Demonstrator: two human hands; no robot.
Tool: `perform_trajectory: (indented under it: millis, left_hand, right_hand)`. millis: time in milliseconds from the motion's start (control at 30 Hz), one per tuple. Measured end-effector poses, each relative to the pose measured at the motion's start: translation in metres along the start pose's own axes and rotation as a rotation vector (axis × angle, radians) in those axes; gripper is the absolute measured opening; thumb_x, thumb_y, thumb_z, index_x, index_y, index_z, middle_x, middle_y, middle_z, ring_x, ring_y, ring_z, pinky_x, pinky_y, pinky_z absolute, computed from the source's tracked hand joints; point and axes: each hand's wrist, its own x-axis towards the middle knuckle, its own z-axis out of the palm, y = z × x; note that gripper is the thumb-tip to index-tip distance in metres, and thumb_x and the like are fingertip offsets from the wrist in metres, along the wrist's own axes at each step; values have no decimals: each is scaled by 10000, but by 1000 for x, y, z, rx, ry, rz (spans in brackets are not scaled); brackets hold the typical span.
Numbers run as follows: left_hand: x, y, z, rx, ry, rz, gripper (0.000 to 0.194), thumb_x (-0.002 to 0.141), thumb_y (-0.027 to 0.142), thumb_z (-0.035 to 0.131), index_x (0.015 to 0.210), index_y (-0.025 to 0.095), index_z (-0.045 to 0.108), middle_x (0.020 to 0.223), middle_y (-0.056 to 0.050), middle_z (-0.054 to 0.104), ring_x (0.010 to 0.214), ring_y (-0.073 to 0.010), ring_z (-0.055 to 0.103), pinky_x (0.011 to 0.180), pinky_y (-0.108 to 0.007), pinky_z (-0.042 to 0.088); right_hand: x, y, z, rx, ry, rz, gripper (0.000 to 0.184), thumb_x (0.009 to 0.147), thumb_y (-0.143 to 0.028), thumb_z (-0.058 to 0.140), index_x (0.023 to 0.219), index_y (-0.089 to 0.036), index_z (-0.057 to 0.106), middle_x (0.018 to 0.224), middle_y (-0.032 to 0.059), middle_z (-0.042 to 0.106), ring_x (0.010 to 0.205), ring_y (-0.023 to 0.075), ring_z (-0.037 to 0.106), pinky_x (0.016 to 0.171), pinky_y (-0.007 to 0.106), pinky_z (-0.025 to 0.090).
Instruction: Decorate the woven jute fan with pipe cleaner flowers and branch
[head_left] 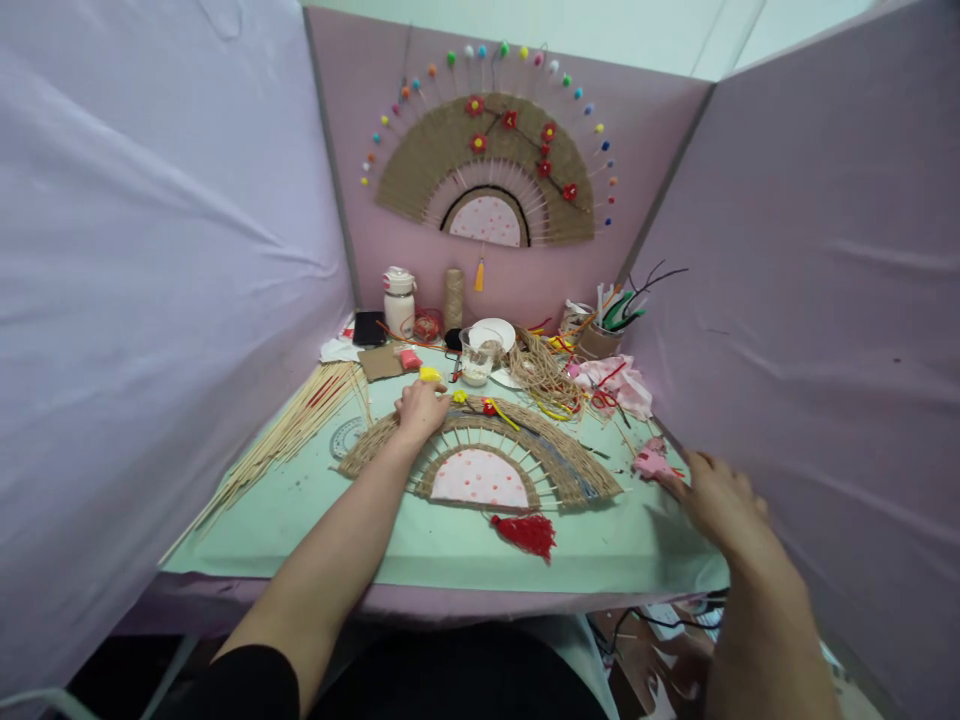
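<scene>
A half-round fan (547, 445) of brown twine over thin sticks lies on the green tabletop, a pink dotted panel (480, 478) at its centre. Across its upper edge rests my left hand (421, 408), fingers curled; what they pinch is hidden. Close to those fingers are a yellow flower (460, 397) and a red flower (489, 407). At the table's right side my right hand (716, 495) has its fingers apart, the thumb against a small pink thing (652, 460) whose kind I cannot make out. A red tassel (529, 537) lies below the fan.
Thin sticks (300, 425) spread along the left. Behind stand a white bottle (399, 303), a twine spool (454, 298), a clear cup (478, 358) and a tool holder (600, 340), beside loose twine (547, 375). Another decorated fan (420, 170) hangs on the back panel.
</scene>
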Motion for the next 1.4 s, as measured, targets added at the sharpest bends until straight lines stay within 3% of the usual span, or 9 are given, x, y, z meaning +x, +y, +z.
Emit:
perform_trajectory:
  millis: [100,200,300,400,533,667,867,1400]
  left_hand:
    - [-4,0,3,56,9,59,280,795,262,518,1020,259,684,1183,-103,569,1128,-336,446,911,-472,338]
    - [-6,-3,6,116,29,99,286,811,231,494,1008,293,692,1174,-78,555,1137,-301,417,921,-446,326]
    - [-4,-7,9,160,36,121,294,827,231,477,1001,320,697,1173,-65,538,1125,-280,398,914,-430,323]
    - [-1,-10,11,164,44,142,274,822,249,495,978,332,704,1169,-62,525,1109,-275,389,898,-425,328]
    - [-2,-9,13,162,48,183,275,812,240,507,981,330,705,1177,-67,509,1112,-276,370,891,-424,330]
    - [-5,-6,13,163,51,196,292,814,224,501,1009,315,699,1188,-76,496,1111,-272,361,897,-419,330]
    - [-2,-8,17,150,12,190,294,832,227,473,999,320,697,1197,-70,490,1114,-273,349,902,-426,324]
    - [-1,-10,20,160,-32,174,282,843,244,462,951,335,706,1202,-60,468,1114,-269,336,890,-415,321]
  right_hand:
    - [-4,-61,-34,169,142,-220,413,878,-414,436,1174,-168,587,1174,165,573,1028,314,540,844,443,406]
    - [3,-148,-45,277,61,-479,327,902,-324,411,1112,-205,632,1160,118,590,1041,262,529,895,405,393]
    - [19,-224,-26,235,-141,-586,318,899,-251,411,1125,-271,634,1161,81,588,1079,259,497,888,391,388]
    - [38,-265,8,207,-261,-573,312,894,-253,430,1131,-279,631,1199,78,563,1112,269,467,881,377,386]
    - [55,-281,44,200,-258,-546,291,895,-261,434,1076,-277,661,1160,72,583,1101,271,465,867,366,380]
    - [66,-287,59,235,-227,-543,283,875,-219,448,1022,-282,682,1112,61,604,1073,249,480,832,337,386]
    - [71,-294,67,230,-226,-573,232,846,-219,494,935,-259,704,1071,61,619,1055,243,494,815,320,387]
    - [72,-294,70,188,-239,-573,243,853,-237,478,930,-258,708,1064,82,613,1059,253,498,829,332,397]
